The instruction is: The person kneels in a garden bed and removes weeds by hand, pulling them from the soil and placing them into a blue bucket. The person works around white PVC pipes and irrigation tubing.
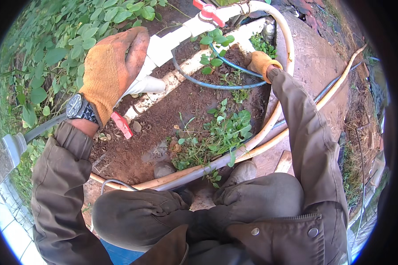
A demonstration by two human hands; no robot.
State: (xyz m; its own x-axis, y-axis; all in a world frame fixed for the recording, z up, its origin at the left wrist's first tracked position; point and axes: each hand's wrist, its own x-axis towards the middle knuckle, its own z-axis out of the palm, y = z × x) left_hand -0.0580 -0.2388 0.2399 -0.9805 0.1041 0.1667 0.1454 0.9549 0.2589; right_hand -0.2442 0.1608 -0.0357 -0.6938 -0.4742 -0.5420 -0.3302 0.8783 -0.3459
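Note:
My left hand (117,63), in an orange work glove, is closed around a white PVC pipe assembly (162,46) at the upper left. Red-handled valves stick out of the pipework, one (209,12) at the top and another (122,125) below my left wrist. My right hand (262,63), gloved in the same orange, reaches down at the upper right beside a soil-stained pipe (185,68); its fingers are mostly hidden, so its hold cannot be told. A thin blue hose (219,86) loops between the hands, passing near the right glove.
A thick cream hose (287,36) curves from the top around the right and past my shoes. Low weeds (229,129) grow in the reddish soil. Leafy plants (53,56) crowd the upper left. A flat slab (311,66) lies at the right, with another hose (338,82) across it.

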